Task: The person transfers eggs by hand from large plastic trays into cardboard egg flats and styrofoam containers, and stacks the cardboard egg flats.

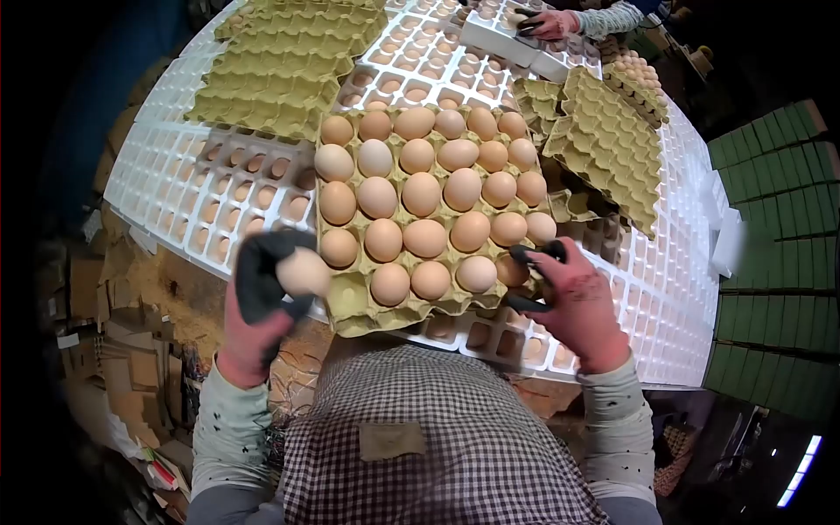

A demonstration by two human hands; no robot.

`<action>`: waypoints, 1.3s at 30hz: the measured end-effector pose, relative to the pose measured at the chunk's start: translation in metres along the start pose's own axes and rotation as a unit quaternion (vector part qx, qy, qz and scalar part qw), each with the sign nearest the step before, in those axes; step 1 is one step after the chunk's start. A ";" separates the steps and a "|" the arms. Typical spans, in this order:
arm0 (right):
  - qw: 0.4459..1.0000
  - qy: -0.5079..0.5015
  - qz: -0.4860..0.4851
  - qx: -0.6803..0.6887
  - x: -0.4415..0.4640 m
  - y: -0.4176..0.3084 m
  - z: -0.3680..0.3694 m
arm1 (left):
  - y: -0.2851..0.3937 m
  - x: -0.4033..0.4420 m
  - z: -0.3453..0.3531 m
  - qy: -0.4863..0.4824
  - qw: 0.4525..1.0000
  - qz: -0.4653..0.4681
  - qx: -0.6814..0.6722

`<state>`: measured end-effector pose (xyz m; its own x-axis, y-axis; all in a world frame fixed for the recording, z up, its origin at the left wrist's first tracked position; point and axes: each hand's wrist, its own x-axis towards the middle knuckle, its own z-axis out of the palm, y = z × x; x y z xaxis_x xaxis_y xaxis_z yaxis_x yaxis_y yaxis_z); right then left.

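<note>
Here, the left hand [264,302], in a pink and black glove, grasps a loose egg [304,272], slightly blurred, just beside the near left corner of the egg tray [372,325]. That corner's cell is bare, while eggs fill the other visible cells. The right hand [579,306], gloved alike, bends its fingers around the corner egg [512,270] at the near right; whether they grip it I cannot tell. The egg tray lies over white trays [179,140] with eggs in their cells, between the left cartons [267,77] and the right cartons [604,140]. At the far side, another person's gloved hand [551,24] is above a white block [499,39]
</note>
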<state>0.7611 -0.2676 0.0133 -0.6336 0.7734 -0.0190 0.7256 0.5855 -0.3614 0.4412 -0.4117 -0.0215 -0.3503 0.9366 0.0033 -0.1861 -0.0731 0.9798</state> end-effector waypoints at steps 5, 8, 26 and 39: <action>0.998 0.003 -0.008 -0.063 0.004 -0.013 0.005 | 0.010 0.005 0.041 -0.172 0.770 0.185 0.586; 0.998 0.002 -0.024 -0.066 0.005 -0.039 0.009 | -0.013 -0.002 0.054 -0.142 0.754 0.211 0.605; 0.518 0.014 0.013 0.855 -0.113 0.148 0.008 | -0.018 0.019 0.143 -0.092 0.939 0.060 0.325; 0.544 0.301 0.404 0.671 -0.455 0.531 -0.085 | -0.204 -0.048 0.732 -0.574 0.810 -0.056 0.111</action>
<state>1.4573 -0.2884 -0.0909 0.2433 0.8228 -0.5136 -0.4031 -0.3958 -0.8251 1.1684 -0.1912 -0.0754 0.7642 0.6443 -0.0294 0.0564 -0.0213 0.9982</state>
